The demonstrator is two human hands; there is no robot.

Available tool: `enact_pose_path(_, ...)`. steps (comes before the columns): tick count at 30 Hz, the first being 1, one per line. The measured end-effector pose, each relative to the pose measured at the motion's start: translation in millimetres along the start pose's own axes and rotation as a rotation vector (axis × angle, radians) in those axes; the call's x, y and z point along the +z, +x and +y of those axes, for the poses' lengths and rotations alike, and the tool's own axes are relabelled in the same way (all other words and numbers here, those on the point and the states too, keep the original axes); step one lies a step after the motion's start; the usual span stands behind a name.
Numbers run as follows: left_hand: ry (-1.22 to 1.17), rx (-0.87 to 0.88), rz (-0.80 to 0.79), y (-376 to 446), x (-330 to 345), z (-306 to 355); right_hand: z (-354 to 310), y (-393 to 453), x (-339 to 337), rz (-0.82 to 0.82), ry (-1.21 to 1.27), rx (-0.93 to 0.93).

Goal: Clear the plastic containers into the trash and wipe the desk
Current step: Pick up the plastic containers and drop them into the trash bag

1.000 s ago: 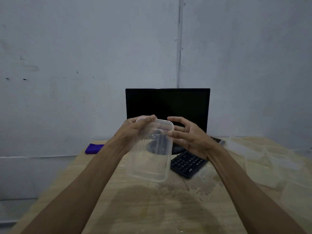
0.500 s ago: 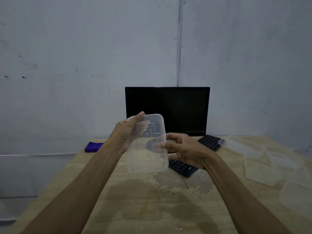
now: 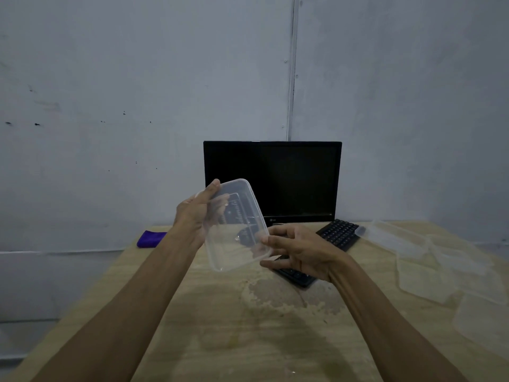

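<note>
Clear rectangular plastic container (image 3: 237, 226) up in the air above the middle of the pale wooden desk (image 3: 220, 326), tilted, long side running from upper left to lower right. Held at its upper left end by the left hand (image 3: 192, 213), grip clamped on the rim, thumb over the near top corner, fingers seen dimly through the plastic. Right hand (image 3: 297, 253) just beside the container's lower right edge, fingertips (image 3: 265, 239) at or touching that edge, fingers loosely curled and spread, grip not closed around anything. Both forearms bare, reaching in from the near edge.

Behind the container, against the far edge, a black flat computer monitor (image 3: 275, 177), screen dark. Black computer keyboard (image 3: 338, 234) lying at an angle in front of it, partly hidden by the right hand. Small purple folded cloth (image 3: 150, 239) at the far left corner. Along the right edge, several more clear plastic containers and lids (image 3: 413, 249), scattered and overlapping, edges hard to separate. On the desk's middle, below the hands, a wet-looking stain with pale crumbly residue (image 3: 275, 301).
</note>
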State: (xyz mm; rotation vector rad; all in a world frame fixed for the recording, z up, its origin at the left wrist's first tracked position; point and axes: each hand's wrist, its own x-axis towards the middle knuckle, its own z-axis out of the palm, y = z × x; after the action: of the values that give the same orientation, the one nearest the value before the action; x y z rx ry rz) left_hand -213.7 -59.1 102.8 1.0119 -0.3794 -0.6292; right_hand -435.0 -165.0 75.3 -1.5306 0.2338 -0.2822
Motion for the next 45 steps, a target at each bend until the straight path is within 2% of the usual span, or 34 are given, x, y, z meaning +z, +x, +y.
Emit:
enact_pose_path(4, -0.039, 0.015, 0.089, 5, -5, 2, 5, 1, 4, 0.033, 0.088, -0.082)
enact_pose_path(7, -0.094, 0.052, 0.148, -1, -4, -2, 9, 12, 14, 0.227, 0.265, -0.196)
enact_pose_path(8, -0.092, 0.056, 0.138, -3, -5, -2, 10, 17, 17, 0.313, 0.309, -0.231)
enact_pose_path(10, -0.036, 0.019, 0.014, -5, -12, -2, 11, 23, 14, 0.447, 0.344, -0.278)
enact_pose_path(12, 0.121, -0.054, -0.098, -5, -22, 6, 7, 24, 6, 0.494, 0.311, -0.265)
enact_pose_path(14, 0.324, -0.102, -0.164, -5, -29, 17, -1, 20, -4, 0.423, 0.183, -0.195)
enact_pose_path(17, 0.629, -0.097, -0.281, -13, -26, 27, -16, 16, -6, 0.220, -0.050, -0.083)
enact_pose_path(19, 0.677, -0.069, -0.337, -21, -21, 30, -24, 16, -3, 0.172, -0.092, -0.077)
enact_pose_path(22, 0.614, -0.032, -0.324, -26, -17, 27, -29, 16, -2, 0.202, 0.038, -0.098)
enact_pose_path(25, 0.538, -0.007, -0.290, -23, -21, 19, -22, 11, -2, 0.133, 0.156, -0.086)
enact_pose_path(28, 0.495, 0.005, -0.245, -20, -25, 13, -14, 8, 1, 0.090, 0.192, -0.079)
enact_pose_path(32, 0.479, 0.017, -0.211, -21, -22, 9, -11, 9, 0, 0.110, 0.235, -0.082)
enact_pose_path(38, 0.293, -0.013, -0.135, -16, -24, 10, -18, 1, -7, -0.005, -0.027, 0.057)
enact_pose_path(45, 0.186, 0.012, -0.047, -16, -20, 12, -8, 9, 2, 0.110, 0.224, -0.131)
